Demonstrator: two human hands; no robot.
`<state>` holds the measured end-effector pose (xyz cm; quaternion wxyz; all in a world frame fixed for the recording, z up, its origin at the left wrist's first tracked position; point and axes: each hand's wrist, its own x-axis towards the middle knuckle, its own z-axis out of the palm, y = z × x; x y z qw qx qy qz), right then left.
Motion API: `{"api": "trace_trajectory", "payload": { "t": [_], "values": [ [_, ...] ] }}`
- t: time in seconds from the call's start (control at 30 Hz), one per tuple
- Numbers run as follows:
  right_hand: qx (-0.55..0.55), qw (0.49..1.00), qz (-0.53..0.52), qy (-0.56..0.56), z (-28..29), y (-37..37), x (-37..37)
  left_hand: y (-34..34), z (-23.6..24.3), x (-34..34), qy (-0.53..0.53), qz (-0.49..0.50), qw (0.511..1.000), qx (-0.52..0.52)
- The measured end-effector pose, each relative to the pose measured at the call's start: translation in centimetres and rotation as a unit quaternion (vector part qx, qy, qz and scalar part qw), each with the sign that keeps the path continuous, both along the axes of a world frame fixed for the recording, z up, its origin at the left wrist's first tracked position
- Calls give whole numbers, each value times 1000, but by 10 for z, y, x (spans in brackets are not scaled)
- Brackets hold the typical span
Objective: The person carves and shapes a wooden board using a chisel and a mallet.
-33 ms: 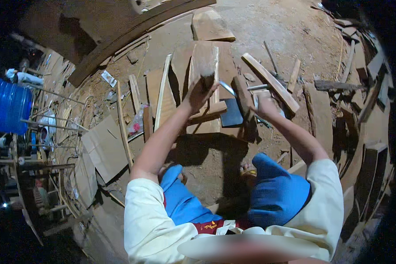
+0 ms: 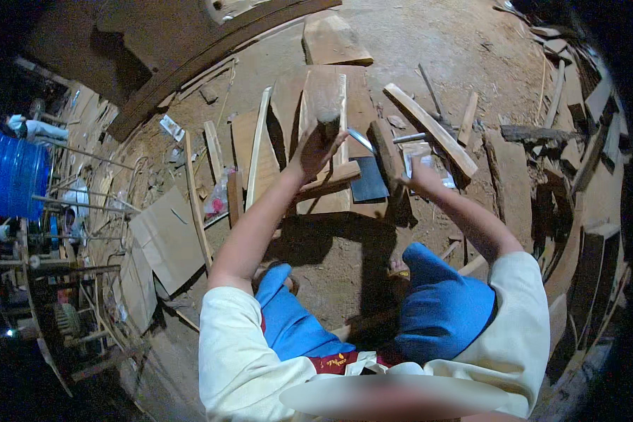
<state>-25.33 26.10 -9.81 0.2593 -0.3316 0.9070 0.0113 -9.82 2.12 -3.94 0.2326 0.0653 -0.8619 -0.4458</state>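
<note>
My left hand [image 2: 316, 149] is wrapped round an upright, pale, round-ended piece [image 2: 325, 109]; its kind is blurred. Below it lie a wide board [image 2: 323, 204] and a short wooden bar [image 2: 339, 176]. A shiny metal rod or blade [image 2: 361, 140] slants away just right of that hand. My right hand [image 2: 423, 176] is closed beside a dark upright wooden block [image 2: 385, 155]; its fingers hide whatever they hold. A clear packet [image 2: 439, 169] shows behind the right hand. Between the hands lies a flat dark slab [image 2: 370, 179].
Wooden strips [image 2: 432, 130] and planks [image 2: 259, 148] lie on the dirt floor. Cardboard [image 2: 167, 232] is at left, near a blue barrel-like container [image 2: 14, 174]. Scrap wood [image 2: 601, 239] is piled along the right. A large board [image 2: 327, 42] lies ahead.
My right hand has moved slightly left and down, baring more of the packet behind it. My left hand keeps its grip in nearly the same place.
</note>
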Motion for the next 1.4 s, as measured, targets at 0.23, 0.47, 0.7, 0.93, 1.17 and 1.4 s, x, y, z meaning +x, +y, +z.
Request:
{"api": "trace_trajectory", "payload": {
  "t": [0.23, 0.47, 0.7, 0.93, 1.17, 1.4],
  "values": [
    [-69, 995, -4, -76, -88, 30, 29, 10, -7, -11, -9, -70, 969, 236],
    [-128, 984, -92, -81, -118, 36, 4, 34, 16, -6, -81, -91, 826, 550],
    [-65, 991, -87, -72, -65, 32, -1, 22, 11, -2, -82, -87, 946, 301],
    [-180, 949, -73, -250, 13, -2, -25, 12, 4, -2, -22, -127, 769, 626],
    [-535, 819, 32, -204, 192, -33, -11, 8, 10, 0, -92, -39, 926, 364],
    [-234, 947, 213, 48, 224, -22, 37, 4, -2, 1, -147, -77, 980, 108]
  ]
}}
